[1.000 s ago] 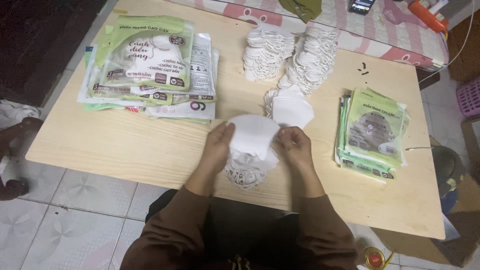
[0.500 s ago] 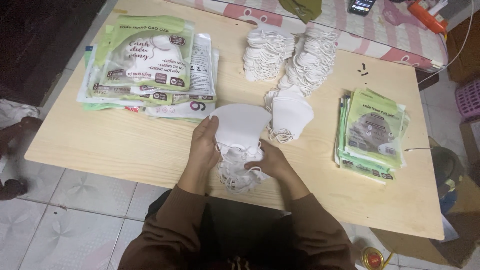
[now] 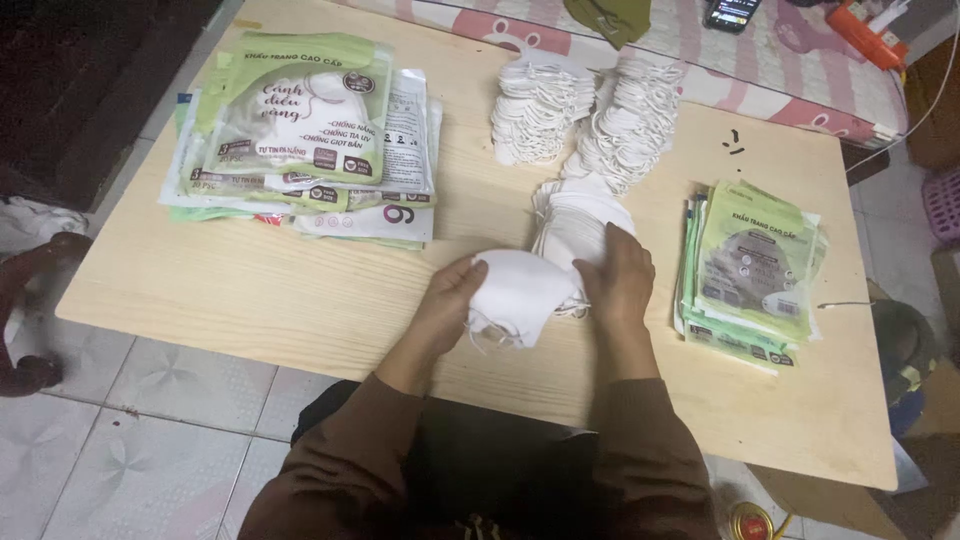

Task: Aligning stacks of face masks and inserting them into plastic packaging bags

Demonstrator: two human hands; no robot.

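— What is held at the middle of the table (image 3: 300,300)?

— A small bundle of white masks (image 3: 520,295) is held between both hands, just above the wood near the front edge. The left hand (image 3: 448,305) is closed on the bundle's left side, fingers curled over the top edge and thumb underneath. The right hand (image 3: 620,280) is pressed against its right side with the fingers bent round it; how tightly it is gripped cannot be told. Thin ear loops are seen dangling under the bundle.

— What is found just around the hands?

— At one o'clock from the bundle, touching the right hand, a short stack of flat masks (image 3: 580,215) is laid on the table. Farther out at twelve o'clock, two taller piles of masks (image 3: 585,120) are stood side by side, loops bunched at their edges.

— And the packets?

— At ten o'clock, well apart from the hands, a spread heap of green-and-white printed packets (image 3: 300,130) is laid, some fanned out beneath the top one. At three o'clock, near the right hand, a neater pile of filled green packets (image 3: 755,265) is set near the right edge. Brown sleeves (image 3: 350,470) are worn on both arms.
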